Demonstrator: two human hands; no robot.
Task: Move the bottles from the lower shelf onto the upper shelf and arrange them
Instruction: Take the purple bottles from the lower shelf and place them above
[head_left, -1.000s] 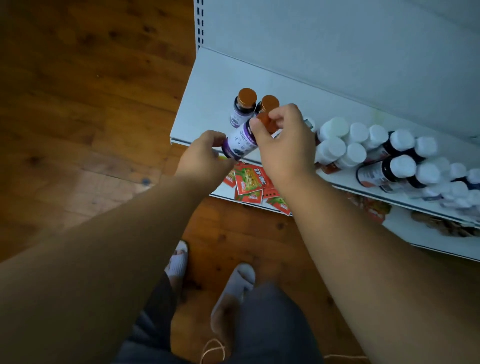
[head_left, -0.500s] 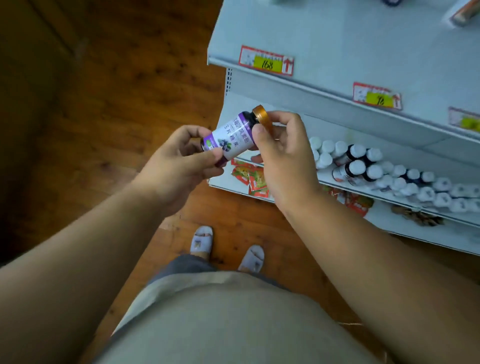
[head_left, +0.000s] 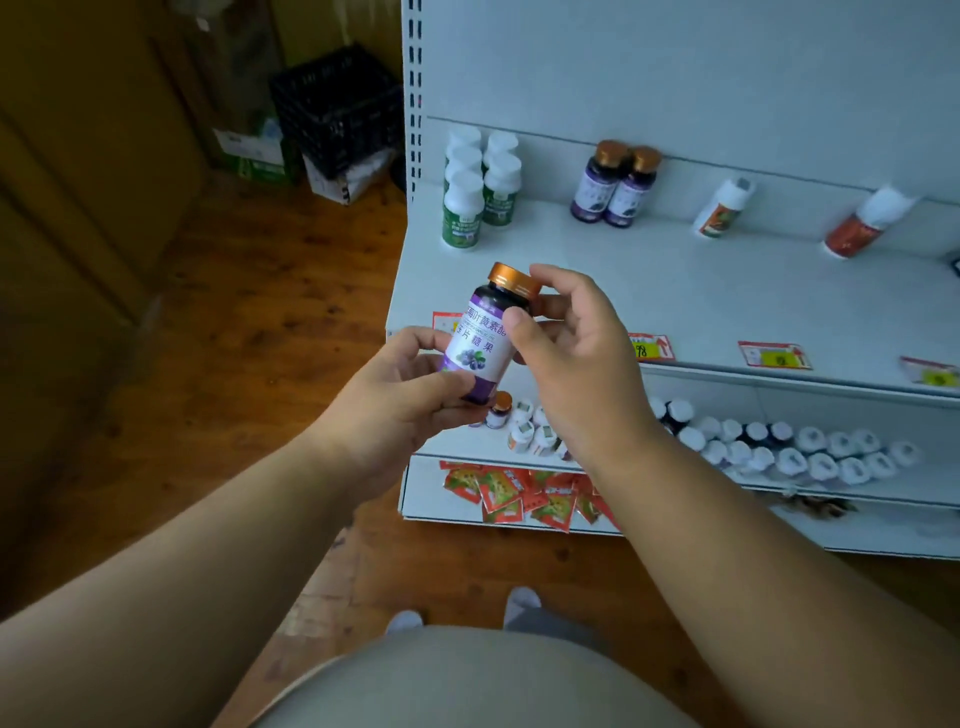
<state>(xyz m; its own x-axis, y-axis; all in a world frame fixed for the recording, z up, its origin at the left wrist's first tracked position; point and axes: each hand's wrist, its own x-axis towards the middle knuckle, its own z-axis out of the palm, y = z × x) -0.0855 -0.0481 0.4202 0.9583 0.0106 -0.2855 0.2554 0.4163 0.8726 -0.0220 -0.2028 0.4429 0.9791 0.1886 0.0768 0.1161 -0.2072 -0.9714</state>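
I hold a purple-labelled bottle (head_left: 480, 338) with an orange cap in both hands, just in front of the upper shelf (head_left: 727, 312). My left hand (head_left: 405, 395) grips its base and my right hand (head_left: 566, 343) pinches its neck below the cap. Two matching purple bottles (head_left: 613, 187) stand at the back of the upper shelf. Green-labelled white-capped bottles (head_left: 478, 192) stand in two rows at its left. Two red-labelled bottles (head_left: 722, 208) (head_left: 862, 223) stand further right. The lower shelf (head_left: 924, 483) carries several white-capped bottles (head_left: 789, 447) and one orange-capped bottle (head_left: 500, 410).
Price tags (head_left: 774, 356) line the upper shelf's front edge. Red snack packets (head_left: 519, 493) lie on the bottom shelf. A black crate (head_left: 337, 104) and cardboard boxes (head_left: 249, 150) sit on the wooden floor at the back left. My feet (head_left: 519, 603) show below.
The bottle has been lifted from the lower shelf up to the front of the upper shelf, and turned more upright. My view has risen, so the upper shelf's top now shows.
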